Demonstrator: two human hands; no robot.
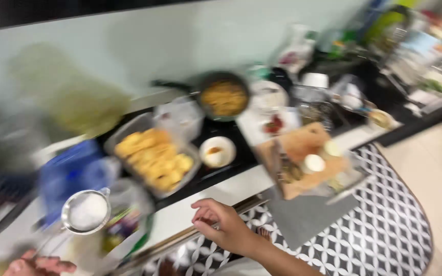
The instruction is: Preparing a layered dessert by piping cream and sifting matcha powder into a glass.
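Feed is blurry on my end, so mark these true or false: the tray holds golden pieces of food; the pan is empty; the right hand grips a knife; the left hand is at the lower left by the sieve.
1. The tray holds golden food pieces: true.
2. The pan is empty: false, it holds yellowish food.
3. The right hand grips a knife: false, it holds nothing, at the counter edge.
4. The left hand is at the lower left, near the sieve: true.

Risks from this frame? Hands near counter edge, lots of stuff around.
1. The wooden cutting board appears to overhang the counter edge; a bump might tip it.
2. The right hand is at that edge, near the small white bowl.
3. The left hand is by the sieve, which could spill.
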